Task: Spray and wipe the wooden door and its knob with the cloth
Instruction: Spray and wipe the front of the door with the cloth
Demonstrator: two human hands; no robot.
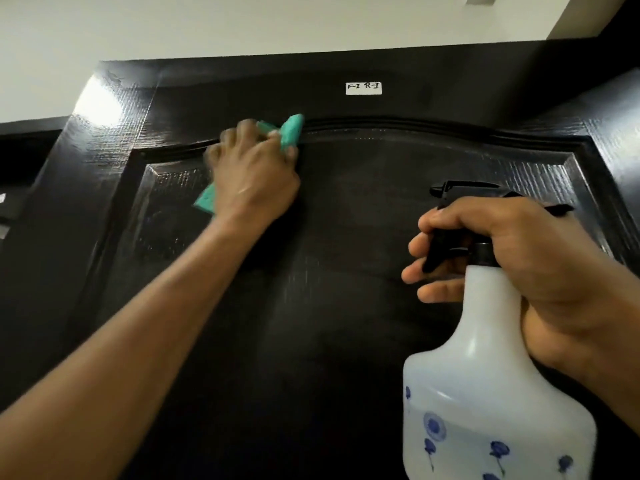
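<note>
A dark, almost black wooden door (346,306) with a raised arched panel fills the view. My left hand (252,174) holds a teal cloth (291,131) against the upper left of the panel, by the arched moulding; the hand is blurred. My right hand (512,268) grips the neck of a white spray bottle (485,410) with blue flower prints and a black trigger head, held in front of the door at lower right, fingers round the trigger. The knob is out of view.
A small white label (363,88) is stuck near the top of the door. A black door frame (346,60) runs above it under a white wall and ceiling (207,26). A bright light reflection (100,105) shines on the door's upper left.
</note>
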